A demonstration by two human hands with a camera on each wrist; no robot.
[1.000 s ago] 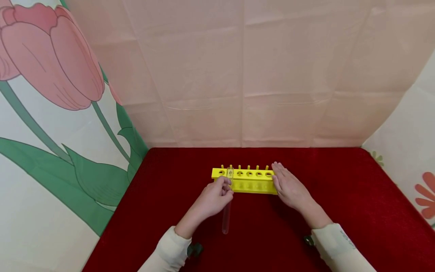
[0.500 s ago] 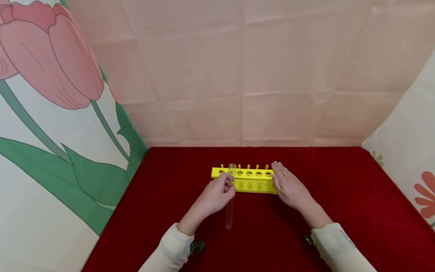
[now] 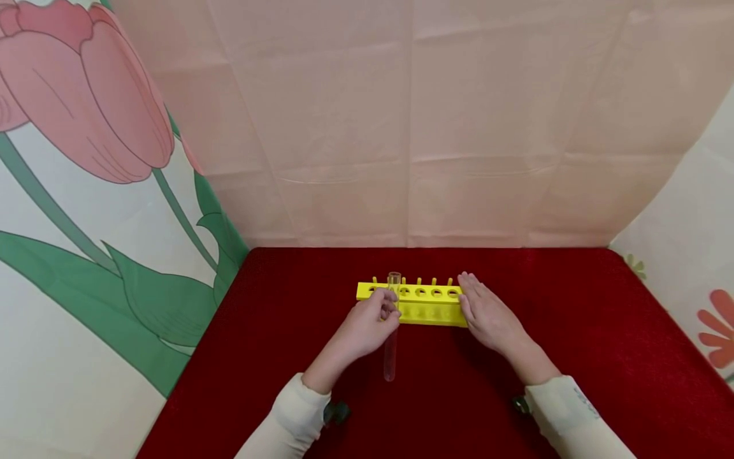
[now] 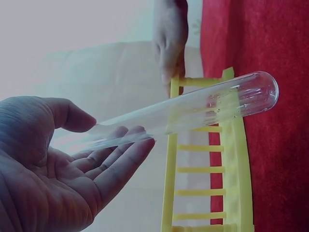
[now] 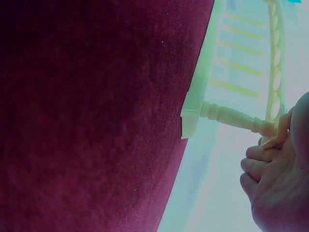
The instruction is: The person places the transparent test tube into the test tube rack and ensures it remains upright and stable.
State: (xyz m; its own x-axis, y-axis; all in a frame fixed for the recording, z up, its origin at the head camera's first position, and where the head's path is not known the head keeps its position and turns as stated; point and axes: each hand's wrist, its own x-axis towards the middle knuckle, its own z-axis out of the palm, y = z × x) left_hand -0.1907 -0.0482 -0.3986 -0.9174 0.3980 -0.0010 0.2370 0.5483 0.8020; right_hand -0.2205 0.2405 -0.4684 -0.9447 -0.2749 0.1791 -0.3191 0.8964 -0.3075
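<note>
Head: tube (image 3: 390, 360) in L hand (image 3: 367, 323), R hand (image 3: 491, 315) touching rack (image 3: 432, 313).

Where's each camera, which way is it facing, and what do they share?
Head: on the head, facing forward and down at the yellow rack and red table; left hand, right hand and sleeves show.
Left wrist: worn there, looking past the left hand at the test tube and rack; right hand beyond.
Right wrist: worn there, facing the rack's end; part of right hand shows.
Shared: rack in all three; test tube in head and left wrist.
</note>
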